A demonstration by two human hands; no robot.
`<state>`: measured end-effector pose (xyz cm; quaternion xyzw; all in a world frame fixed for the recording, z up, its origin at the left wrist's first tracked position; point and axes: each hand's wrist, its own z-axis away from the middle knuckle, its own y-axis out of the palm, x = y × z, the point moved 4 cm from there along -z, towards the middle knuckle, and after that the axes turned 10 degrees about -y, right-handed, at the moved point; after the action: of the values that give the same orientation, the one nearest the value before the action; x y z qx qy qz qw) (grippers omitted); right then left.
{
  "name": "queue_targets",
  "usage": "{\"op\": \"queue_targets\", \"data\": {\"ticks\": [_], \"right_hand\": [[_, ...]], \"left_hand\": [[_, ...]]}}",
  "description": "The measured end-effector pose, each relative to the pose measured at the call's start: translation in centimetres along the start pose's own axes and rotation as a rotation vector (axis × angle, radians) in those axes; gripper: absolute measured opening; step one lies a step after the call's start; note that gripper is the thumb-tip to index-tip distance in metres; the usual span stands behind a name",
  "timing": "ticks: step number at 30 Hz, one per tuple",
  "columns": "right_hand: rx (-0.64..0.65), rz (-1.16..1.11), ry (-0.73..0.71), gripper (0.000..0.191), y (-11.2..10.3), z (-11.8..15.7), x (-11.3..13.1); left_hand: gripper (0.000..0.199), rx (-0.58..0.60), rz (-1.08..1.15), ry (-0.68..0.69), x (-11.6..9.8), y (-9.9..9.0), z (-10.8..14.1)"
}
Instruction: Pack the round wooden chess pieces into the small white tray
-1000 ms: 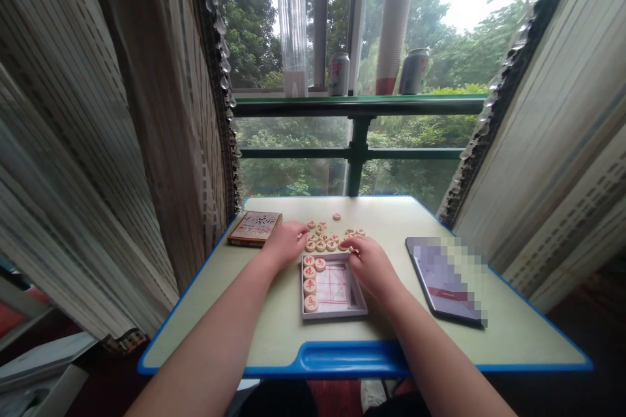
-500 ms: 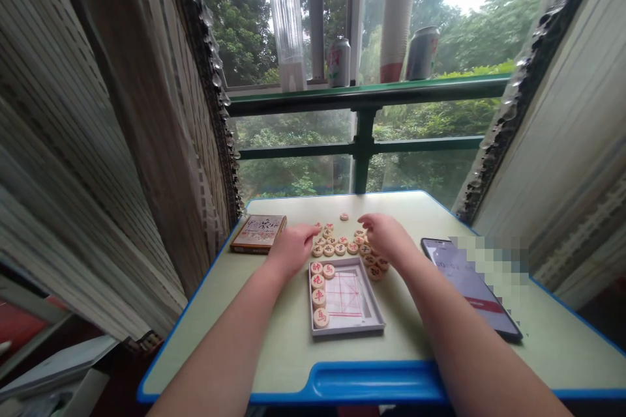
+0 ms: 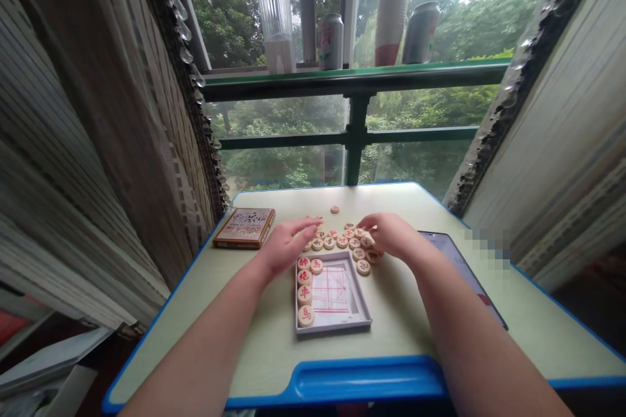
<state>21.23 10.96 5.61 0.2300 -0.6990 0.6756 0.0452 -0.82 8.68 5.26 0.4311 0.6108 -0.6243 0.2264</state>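
Round wooden chess pieces with red or black characters (image 3: 342,241) lie bunched on the pale green table (image 3: 264,352). My left hand (image 3: 289,242) is over the left end of the bunch, fingers stretched out and partly covering some pieces. At the right end, my right hand (image 3: 391,234) has its fingers bent down at the pieces; its fingertips are partly hidden. Nearer me is a shallow grey tray (image 3: 368,324) with a red-lined sheet, holding several red-character pieces along its left side and top left corner. One piece (image 3: 334,209) lies apart behind the bunch.
A patterned flat box (image 3: 244,228) lies at the table's left. A phone (image 3: 454,267) lies at the right, partly behind my right forearm. Cans (image 3: 330,42) and stacked cups (image 3: 394,13) stand on the window ledge. Curtains hang on both sides.
The view has shifted slightly. My left hand has spread its fingers over the left pieces. My right hand has lowered onto the right pieces, and the pieces there have moved.
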Motion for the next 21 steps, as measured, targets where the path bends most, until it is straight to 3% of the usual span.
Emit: {"op": "queue_targets", "data": {"ticks": [6,14,18,21], "right_hand": [[0.116,0.047,0.159,0.029,-1.1,1.3,-1.2],[0.23,0.061,0.107,0.023,-0.2,1.5,-0.2],[0.251,0.012,0.117,0.018,0.0,1.6,-0.2],[0.225,0.006,0.115,0.012,-0.3,1.7,-0.3]], "left_hand": [[0.08,0.112,0.064,0.066,-0.5,0.3,0.8],[0.103,0.262,0.399,0.089,-1.0,1.3,1.4],[0.111,0.273,0.497,0.079,-1.7,0.9,1.5],[0.105,0.219,0.405,0.083,-1.4,0.4,1.5]]}}
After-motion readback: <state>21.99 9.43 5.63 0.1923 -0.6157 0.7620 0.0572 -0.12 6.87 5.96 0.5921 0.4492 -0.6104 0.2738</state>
